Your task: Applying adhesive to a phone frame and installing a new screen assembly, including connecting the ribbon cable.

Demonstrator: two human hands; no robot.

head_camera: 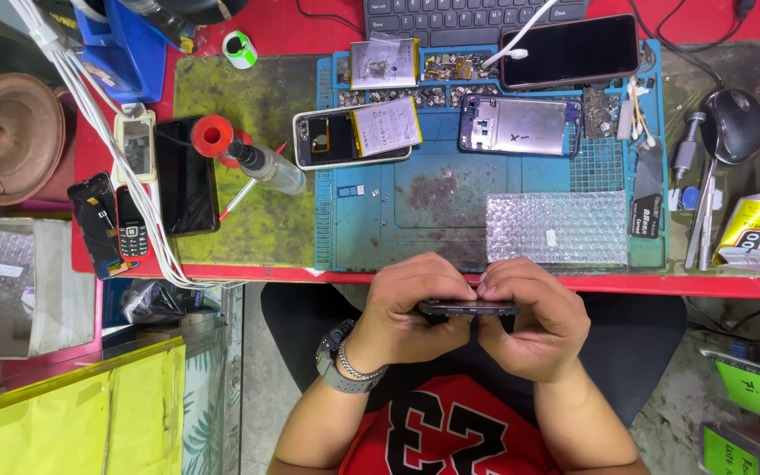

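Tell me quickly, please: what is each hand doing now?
Left hand: closed on the left end of the dark phone.
Right hand: closed on the phone's right end.

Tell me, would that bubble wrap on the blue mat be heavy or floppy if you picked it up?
Probably very light and floppy: the bubble wrap is a thin clear sheet of air pockets. It lies flat on the blue mat, so it shouldn't roll, though it may slide easily.

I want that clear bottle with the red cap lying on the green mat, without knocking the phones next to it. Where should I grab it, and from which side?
Best taken around its clear body, I think. The bottle lies on its side, red cap toward the black phone, far end toward the opened phone. Come straight down from above with the left hand, fingers across the barrel: both long sides look free.
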